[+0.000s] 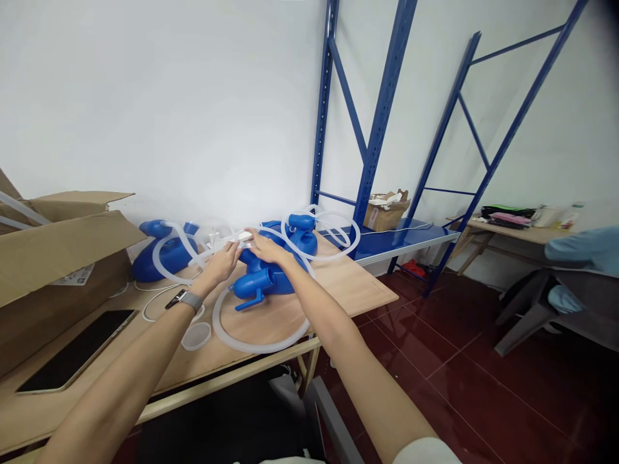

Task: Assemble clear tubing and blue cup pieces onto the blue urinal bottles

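Both my hands are together over the table, at the near side of a narrow white bar-shaped thing [240, 236] whose kind I cannot make out. My left hand [225, 261], with a watch on its wrist, closes its fingers on the bar's left part. On the right part, my right hand [265, 247] grips with thumb and fingers. Just below my right hand lies a blue plastic bottle [254, 283] with a handled spout piece, and a translucent hose [261, 348] loops round it. Another blue bottle [304, 240] with a coiled hose sits behind, to the right.
A third blue bottle [157, 261] with hose stands left, beside an open cardboard box [62, 251]. A dark tablet [80, 348], a round translucent lid [196, 336] and a white cable [149, 303] lie nearer. Blue racking [382, 122] rises right; a person's sleeve [590, 251] shows far right.
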The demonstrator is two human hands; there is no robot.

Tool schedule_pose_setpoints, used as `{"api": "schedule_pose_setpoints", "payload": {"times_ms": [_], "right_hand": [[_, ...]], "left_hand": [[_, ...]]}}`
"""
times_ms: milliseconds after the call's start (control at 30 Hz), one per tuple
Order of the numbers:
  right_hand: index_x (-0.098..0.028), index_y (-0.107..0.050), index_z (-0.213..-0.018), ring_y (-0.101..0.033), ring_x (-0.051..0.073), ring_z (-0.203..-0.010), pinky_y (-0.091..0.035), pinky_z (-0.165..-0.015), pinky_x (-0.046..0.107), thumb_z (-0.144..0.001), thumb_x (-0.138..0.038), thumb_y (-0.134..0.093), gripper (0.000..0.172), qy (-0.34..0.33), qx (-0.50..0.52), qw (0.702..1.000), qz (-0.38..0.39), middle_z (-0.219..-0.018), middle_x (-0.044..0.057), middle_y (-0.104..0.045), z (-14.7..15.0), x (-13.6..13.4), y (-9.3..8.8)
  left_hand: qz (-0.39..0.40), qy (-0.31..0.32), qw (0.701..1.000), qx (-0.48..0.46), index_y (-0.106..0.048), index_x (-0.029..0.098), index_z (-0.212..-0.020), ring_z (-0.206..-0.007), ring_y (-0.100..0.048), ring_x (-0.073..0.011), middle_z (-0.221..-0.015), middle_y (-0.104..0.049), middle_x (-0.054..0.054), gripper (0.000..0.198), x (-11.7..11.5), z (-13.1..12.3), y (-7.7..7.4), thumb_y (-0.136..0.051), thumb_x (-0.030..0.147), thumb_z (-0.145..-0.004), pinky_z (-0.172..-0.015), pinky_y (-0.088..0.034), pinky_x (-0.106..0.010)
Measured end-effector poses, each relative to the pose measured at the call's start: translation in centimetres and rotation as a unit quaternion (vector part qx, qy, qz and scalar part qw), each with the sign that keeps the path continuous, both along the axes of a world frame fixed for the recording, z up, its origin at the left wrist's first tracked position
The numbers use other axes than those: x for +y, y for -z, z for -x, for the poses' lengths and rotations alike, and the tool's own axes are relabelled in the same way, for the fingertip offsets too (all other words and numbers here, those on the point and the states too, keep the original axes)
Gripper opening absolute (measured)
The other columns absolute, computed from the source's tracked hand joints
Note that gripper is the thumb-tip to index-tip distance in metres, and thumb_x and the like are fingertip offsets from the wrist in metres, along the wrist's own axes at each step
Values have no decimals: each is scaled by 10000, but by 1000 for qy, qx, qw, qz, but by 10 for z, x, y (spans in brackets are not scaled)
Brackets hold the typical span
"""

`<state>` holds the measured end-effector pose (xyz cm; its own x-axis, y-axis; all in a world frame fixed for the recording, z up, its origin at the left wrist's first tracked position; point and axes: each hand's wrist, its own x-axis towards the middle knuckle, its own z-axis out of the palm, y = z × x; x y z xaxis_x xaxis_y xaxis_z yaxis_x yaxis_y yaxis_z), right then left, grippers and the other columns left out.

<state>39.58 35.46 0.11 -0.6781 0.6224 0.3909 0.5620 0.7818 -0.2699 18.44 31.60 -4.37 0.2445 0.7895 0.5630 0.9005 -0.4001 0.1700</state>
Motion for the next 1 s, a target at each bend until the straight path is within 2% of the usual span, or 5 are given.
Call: {"api": "schedule_pose_setpoints", "payload": {"times_ms": [233, 433, 633, 800, 1000], "right_hand": [[-221, -650, -1394, -689, 405, -1276, -535, -1068, 497, -964, -786, -493, 727, 111, -74, 984, 115, -1364, 174, -727, 3, 3, -11], [-256, -744, -1275, -684, 394, -1292, -529, -1084, 507, -948, -856, -384, 772, 97, -122, 980, 125, -1369, 149, -734, 9, 8, -12], [-270, -739, -1296, -680, 399, -1292, -515, -1104, 549, -946, -863, -362, 785, 84, -115, 980, 140, -1386, 131, -728, 9, 10, -11], [-292, -720, -1346, -679, 420, -1286, -508, -1098, 606, -919, -898, -344, 832, 92, -112, 981, 131, -1422, 138, -704, 10, 10, -8], [-283, -794, -1210, -696, 427, -1258, -510, -1088, 617, -911, -898, -373, 804, 93, -99, 982, 133, -1335, 153, -751, 7, 8, -10]], "left_hand": [[-30, -25, 999, -36, -606, 170, -1300, -1082, -683, -282, -1247, -640, -158, 455, 2, -3, 9, -289, 430, -1103, -983, -526, -424], [-32, -79, 992, -93, -658, 124, -1175, -1067, -669, -312, -1096, -700, -191, 580, 7, 4, -5, -136, 362, -1086, -1016, -491, -459], [24, -108, 987, -114, -700, 182, -881, -884, -689, -313, -882, -736, -170, 569, 7, -2, -23, -293, 547, -1041, -852, -499, -391], [41, -175, 971, -160, -634, 197, -674, -787, -658, -298, -733, -702, -170, 532, 19, -13, -28, -309, 481, -985, -739, -455, -360], [40, -251, 938, -234, -642, 135, -813, -696, -607, -259, -594, -598, -113, 565, 15, 19, -36, -152, 354, -990, -615, -430, -340]]}}
